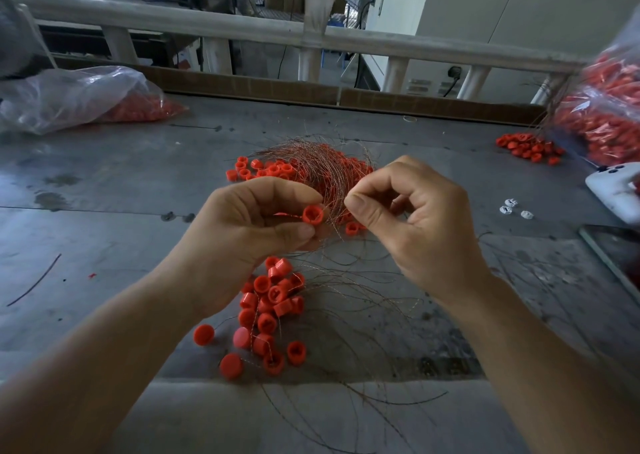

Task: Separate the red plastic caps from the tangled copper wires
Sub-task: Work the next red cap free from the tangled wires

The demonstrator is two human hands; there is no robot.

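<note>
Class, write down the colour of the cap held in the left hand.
The cap is red; head view.

Red cap point(312, 214), copper wires point(325, 173) between fingers point(291, 190)

grey table point(104, 183) | cardboard strip point(415, 101) along its far edge | white railing point(207, 25) beyond | white device point(613, 190) far right

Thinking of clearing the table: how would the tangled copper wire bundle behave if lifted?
Probably floppy: the copper wire bundle arcs in thin, loose strands. Likely light, but it may drag red caps along, since several sit tangled in it.
</note>
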